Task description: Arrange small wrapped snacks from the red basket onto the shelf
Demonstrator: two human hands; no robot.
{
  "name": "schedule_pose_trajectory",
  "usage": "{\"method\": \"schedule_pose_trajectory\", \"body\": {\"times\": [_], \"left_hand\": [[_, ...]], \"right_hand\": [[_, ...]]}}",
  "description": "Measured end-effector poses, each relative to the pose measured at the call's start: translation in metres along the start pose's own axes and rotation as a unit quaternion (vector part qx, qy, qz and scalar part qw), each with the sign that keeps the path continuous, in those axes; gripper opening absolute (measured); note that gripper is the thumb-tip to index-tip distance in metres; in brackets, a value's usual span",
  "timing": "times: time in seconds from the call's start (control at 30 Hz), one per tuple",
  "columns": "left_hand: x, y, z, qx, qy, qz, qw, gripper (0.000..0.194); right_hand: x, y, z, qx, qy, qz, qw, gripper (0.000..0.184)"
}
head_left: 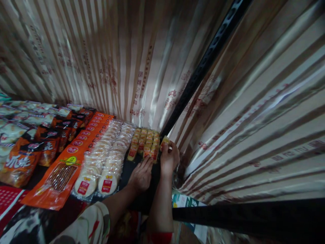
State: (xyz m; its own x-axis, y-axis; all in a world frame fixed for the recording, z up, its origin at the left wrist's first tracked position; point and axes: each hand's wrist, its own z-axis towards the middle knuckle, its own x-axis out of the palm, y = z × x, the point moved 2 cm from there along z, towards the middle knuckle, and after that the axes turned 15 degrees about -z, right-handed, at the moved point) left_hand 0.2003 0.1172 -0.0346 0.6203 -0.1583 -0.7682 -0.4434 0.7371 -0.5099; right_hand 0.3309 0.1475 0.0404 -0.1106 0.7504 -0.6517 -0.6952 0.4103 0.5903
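Note:
Rows of small yellow wrapped snack packets (142, 139) with red labels stand at the right end of a dark shelf (133, 169). My left hand (140, 175) lies at the front of these rows, its stretched fingers touching the nearest packets. Between the thumb and fingers of my right hand (170, 158) is a single yellow snack packet (165, 140), just right of the rows. Clear-wrapped round rice crackers (108, 183) in two long rows lie left of my left hand.
Orange snack bags (54, 183) overlap in a row further left, with black-and-orange bags (20, 166) and white packs (35, 118) past them. A black slotted post (200, 73) rises near my right hand, with shiny printed sheeting (114, 61) behind. A dark bar (248, 215) crosses at lower right.

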Motion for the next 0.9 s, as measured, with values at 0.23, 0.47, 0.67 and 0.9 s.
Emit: {"method": "schedule_pose_trajectory", "body": {"times": [0.23, 0.47, 0.67, 0.9], "left_hand": [[0.0, 0.0, 0.001, -0.018, 0.019, 0.0, 1.0, 0.051], [-0.001, -0.001, 0.002, -0.024, 0.031, 0.008, 0.999, 0.053], [0.0, 0.002, 0.001, -0.02, 0.029, 0.008, 0.999, 0.051], [0.001, 0.002, 0.001, -0.02, 0.026, 0.001, 0.999, 0.052]], "right_hand": [[0.013, -0.014, -0.016, -0.015, 0.011, -0.037, 0.999, 0.046], [0.019, -0.02, -0.012, 0.028, -0.016, -0.06, 0.998, 0.046], [0.031, -0.016, -0.008, 0.025, 0.005, -0.04, 0.999, 0.039], [0.038, -0.016, 0.004, 0.05, 0.018, -0.061, 0.997, 0.036]]}}
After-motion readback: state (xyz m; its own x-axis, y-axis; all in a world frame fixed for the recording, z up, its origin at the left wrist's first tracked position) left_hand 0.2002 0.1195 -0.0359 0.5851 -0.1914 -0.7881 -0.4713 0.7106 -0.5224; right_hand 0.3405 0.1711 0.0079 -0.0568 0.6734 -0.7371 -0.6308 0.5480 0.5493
